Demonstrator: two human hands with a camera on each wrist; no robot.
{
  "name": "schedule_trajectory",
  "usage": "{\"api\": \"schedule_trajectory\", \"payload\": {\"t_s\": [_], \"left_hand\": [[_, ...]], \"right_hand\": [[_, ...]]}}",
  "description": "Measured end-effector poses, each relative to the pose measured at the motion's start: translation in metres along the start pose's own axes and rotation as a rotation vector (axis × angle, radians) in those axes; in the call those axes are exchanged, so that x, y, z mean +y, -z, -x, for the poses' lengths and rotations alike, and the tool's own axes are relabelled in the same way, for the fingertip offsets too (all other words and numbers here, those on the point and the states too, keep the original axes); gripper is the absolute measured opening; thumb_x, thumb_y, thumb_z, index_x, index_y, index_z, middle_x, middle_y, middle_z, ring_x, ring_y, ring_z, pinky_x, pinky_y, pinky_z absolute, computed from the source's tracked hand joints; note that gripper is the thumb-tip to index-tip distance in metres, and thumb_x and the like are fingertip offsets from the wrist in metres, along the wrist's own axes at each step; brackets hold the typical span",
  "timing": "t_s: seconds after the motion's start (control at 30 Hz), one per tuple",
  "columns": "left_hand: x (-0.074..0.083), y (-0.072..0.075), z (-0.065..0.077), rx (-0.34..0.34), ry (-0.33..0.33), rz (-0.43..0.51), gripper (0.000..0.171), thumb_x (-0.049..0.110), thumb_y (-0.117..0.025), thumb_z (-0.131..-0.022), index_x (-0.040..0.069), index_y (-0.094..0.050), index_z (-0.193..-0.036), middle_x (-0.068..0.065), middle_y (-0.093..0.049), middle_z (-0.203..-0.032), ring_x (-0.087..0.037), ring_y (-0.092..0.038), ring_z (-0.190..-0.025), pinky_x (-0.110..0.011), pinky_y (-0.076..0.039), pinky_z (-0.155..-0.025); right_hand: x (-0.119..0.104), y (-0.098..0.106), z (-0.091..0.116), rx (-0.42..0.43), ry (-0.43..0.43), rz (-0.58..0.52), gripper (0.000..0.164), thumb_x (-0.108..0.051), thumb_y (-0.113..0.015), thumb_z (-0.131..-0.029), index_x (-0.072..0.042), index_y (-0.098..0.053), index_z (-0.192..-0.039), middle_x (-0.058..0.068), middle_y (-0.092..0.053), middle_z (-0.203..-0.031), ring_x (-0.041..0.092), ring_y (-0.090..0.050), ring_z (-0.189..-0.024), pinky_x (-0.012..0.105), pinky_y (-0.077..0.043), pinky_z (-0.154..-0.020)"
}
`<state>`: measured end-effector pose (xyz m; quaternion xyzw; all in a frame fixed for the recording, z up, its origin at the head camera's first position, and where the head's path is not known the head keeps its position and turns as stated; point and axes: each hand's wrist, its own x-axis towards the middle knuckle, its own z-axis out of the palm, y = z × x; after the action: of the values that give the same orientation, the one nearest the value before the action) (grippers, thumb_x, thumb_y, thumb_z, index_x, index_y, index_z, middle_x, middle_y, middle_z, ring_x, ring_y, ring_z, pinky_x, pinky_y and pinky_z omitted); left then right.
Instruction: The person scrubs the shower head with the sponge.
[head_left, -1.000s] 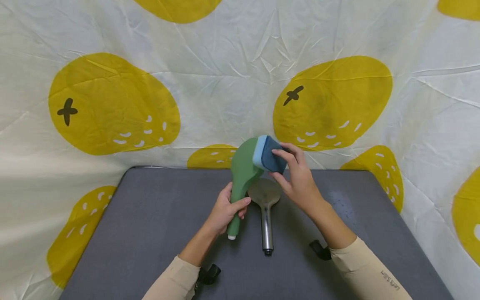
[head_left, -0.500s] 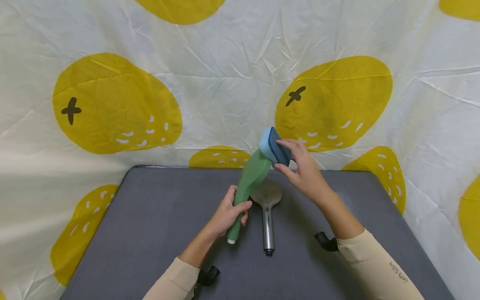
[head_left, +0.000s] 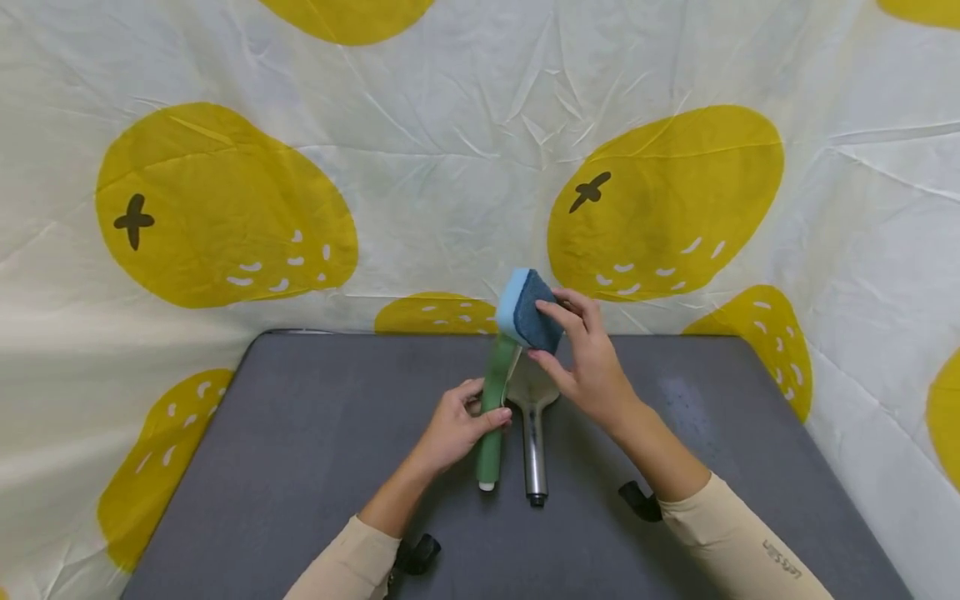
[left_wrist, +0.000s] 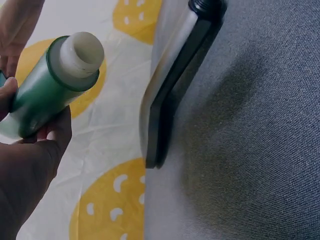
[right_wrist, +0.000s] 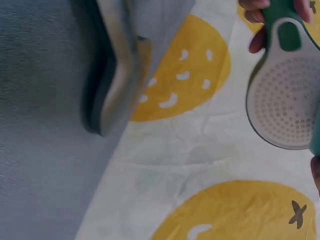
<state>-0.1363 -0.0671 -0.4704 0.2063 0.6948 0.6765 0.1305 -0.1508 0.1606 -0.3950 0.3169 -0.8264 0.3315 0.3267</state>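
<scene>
A: What is held, starting from the hands?

B: A green showerhead (head_left: 498, 367) is gripped by its handle (head_left: 490, 454) in the left hand (head_left: 457, 425), the thumb laid across it; a two-tone sponge (head_left: 527, 312) is pinched in the fingertips of the right hand (head_left: 592, 367), at about one o'clock from the left hand; its light-blue foam is turned toward the showerhead's head, its dark scouring side toward the right fingers.

A: And how much is done?

B: Scrubbing of the head appears to be under way; contact at the rim is suggested in the right wrist view, where most of the perforated spray face (right_wrist: 285, 102) is left uncovered by the sponge; whether any part has been finished cannot be told, since neither suds nor dirt can be made out.

A: What lies farther out?

B: A metal showerhead (head_left: 534, 442) is seen at six o'clock from the sponge, laid on the grey table (head_left: 322, 442) with its grip pointed toward six; it is touched by neither hand, and whether it has been cleaned is not shown; beyond, at twelve o'clock, a fruit-print sheet (head_left: 450, 208) is hung.
</scene>
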Motion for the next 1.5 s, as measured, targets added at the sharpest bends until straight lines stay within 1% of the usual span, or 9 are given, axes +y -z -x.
{"api": "schedule_trajectory", "payload": {"t_s": [0.13, 0.23, 0.57, 0.77, 0.83, 1.03, 1.13, 1.3, 1.5], "left_hand": [[-0.001, 0.001, -0.001, -0.012, 0.01, 0.053, 0.044, 0.006, -0.07, -0.098, -0.009, -0.057, -0.137, -0.029, -0.058, -0.116, -0.01, -0.074, -0.089, -0.03, -0.063, -0.082], [0.0, 0.003, -0.001, -0.013, 0.028, 0.11, 0.045, 0.006, -0.069, -0.099, -0.008, -0.056, -0.139, -0.04, -0.061, -0.114, -0.012, -0.074, -0.084, -0.033, -0.064, -0.081], [0.002, 0.003, -0.001, -0.084, -0.031, 0.237, 0.042, 0.012, -0.068, -0.1, -0.013, -0.057, -0.132, -0.048, -0.062, -0.112, -0.018, -0.077, -0.085, -0.04, -0.064, -0.084], [0.004, 0.005, -0.002, -0.096, -0.027, 0.232, 0.042, 0.009, -0.065, -0.102, -0.012, -0.053, -0.136, -0.045, -0.06, -0.118, -0.019, -0.077, -0.088, -0.039, -0.064, -0.086], [0.005, 0.005, -0.002, -0.104, -0.012, 0.227, 0.046, 0.009, -0.065, -0.102, -0.011, -0.049, -0.141, -0.04, -0.062, -0.117, -0.017, -0.077, -0.088, -0.039, -0.064, -0.087], [0.004, 0.005, -0.001, -0.137, 0.035, 0.23, 0.048, 0.008, -0.063, -0.103, -0.01, -0.046, -0.144, -0.028, -0.068, -0.116, -0.027, -0.078, -0.091, -0.038, -0.064, -0.085], [0.004, 0.005, -0.001, -0.153, 0.025, 0.243, 0.047, 0.007, -0.062, -0.103, -0.01, -0.044, -0.143, -0.021, -0.07, -0.116, -0.021, -0.078, -0.089, -0.036, -0.064, -0.085], [0.004, 0.006, 0.0, -0.191, -0.013, 0.264, 0.054, 0.006, -0.06, -0.104, -0.01, -0.034, -0.148, -0.034, -0.066, -0.119, -0.018, -0.078, -0.088, -0.036, -0.064, -0.086], [0.003, 0.008, 0.0, -0.211, -0.031, 0.274, 0.052, 0.005, -0.056, -0.106, -0.009, -0.033, -0.149, -0.036, -0.066, -0.118, -0.021, -0.078, -0.087, -0.037, -0.064, -0.085]], "right_hand": [[-0.001, -0.008, 0.01, -0.016, 0.07, 0.038, 0.053, -0.024, -0.069, -0.099, -0.004, -0.049, -0.144, 0.032, -0.04, -0.146, 0.049, -0.05, -0.128, 0.06, -0.056, -0.09], [-0.002, -0.015, 0.018, -0.06, 0.13, 0.093, 0.049, -0.034, -0.06, -0.103, -0.007, -0.05, -0.143, 0.032, -0.041, -0.145, 0.047, -0.052, -0.126, 0.056, -0.058, -0.088], [-0.006, -0.023, 0.031, -0.137, 0.267, 0.19, 0.046, -0.02, -0.072, -0.099, -0.012, -0.054, -0.14, 0.029, -0.044, -0.144, 0.043, -0.049, -0.129, 0.054, -0.055, -0.098], [-0.006, -0.018, 0.018, -0.178, 0.264, 0.235, 0.066, -0.008, -0.088, -0.081, -0.012, -0.057, -0.139, 0.029, -0.046, -0.144, 0.043, -0.05, -0.128, 0.052, -0.057, -0.098], [-0.004, -0.017, 0.013, -0.185, 0.257, 0.245, 0.066, -0.008, -0.089, -0.08, -0.013, -0.058, -0.138, 0.028, -0.046, -0.143, 0.044, -0.051, -0.128, 0.054, -0.057, -0.098], [0.01, -0.011, -0.008, -0.153, 0.201, 0.252, 0.065, -0.01, -0.088, -0.082, -0.012, -0.056, -0.139, 0.03, -0.048, -0.142, 0.047, -0.052, -0.126, 0.057, -0.056, -0.097], [0.017, -0.005, -0.021, -0.154, 0.136, 0.26, 0.064, -0.011, -0.086, -0.085, -0.011, -0.055, -0.141, 0.03, -0.047, -0.144, 0.048, -0.05, -0.129, 0.057, -0.055, -0.099], [0.023, 0.0, -0.032, -0.171, 0.07, 0.26, 0.062, -0.011, -0.084, -0.087, -0.011, -0.055, -0.141, 0.03, -0.047, -0.145, 0.048, -0.048, -0.131, 0.059, -0.052, -0.102], [0.021, -0.003, -0.028, -0.181, 0.151, 0.253, 0.06, -0.009, -0.086, -0.084, -0.009, -0.059, -0.138, 0.032, -0.052, -0.14, 0.049, -0.053, -0.126, 0.061, -0.049, -0.104]]}}
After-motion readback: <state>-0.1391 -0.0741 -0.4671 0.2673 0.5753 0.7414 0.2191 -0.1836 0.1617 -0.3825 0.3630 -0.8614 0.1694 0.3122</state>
